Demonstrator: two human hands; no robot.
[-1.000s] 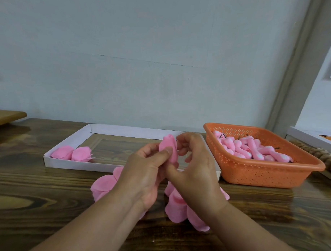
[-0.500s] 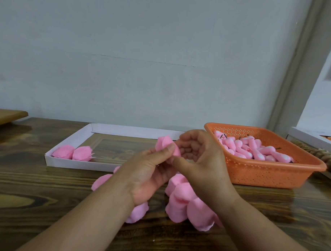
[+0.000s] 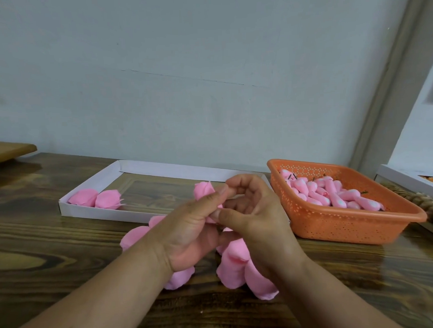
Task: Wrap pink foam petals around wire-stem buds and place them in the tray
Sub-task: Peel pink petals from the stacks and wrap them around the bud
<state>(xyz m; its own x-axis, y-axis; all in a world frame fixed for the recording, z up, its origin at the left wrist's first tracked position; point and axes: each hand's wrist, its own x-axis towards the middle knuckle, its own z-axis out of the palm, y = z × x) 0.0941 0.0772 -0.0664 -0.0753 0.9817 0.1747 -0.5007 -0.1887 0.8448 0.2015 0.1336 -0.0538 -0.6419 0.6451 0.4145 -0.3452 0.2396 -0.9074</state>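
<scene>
Soft even daylight, perhaps slight blur

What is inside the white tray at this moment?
Two wrapped pink flowers lie side by side at the left end of the white tray. The left hand and right hand cover its near right corner, so that part cannot be seen.

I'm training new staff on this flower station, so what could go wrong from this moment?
1. The left hand and right hand pinch the half-wrapped bud in mid-air; a loosened pinch could let the petal unwrap.
2. Loose petals lie under both wrists and could get crushed or swept along the table.
3. Carrying the bud to the white tray may knock the two finished buds.
</scene>
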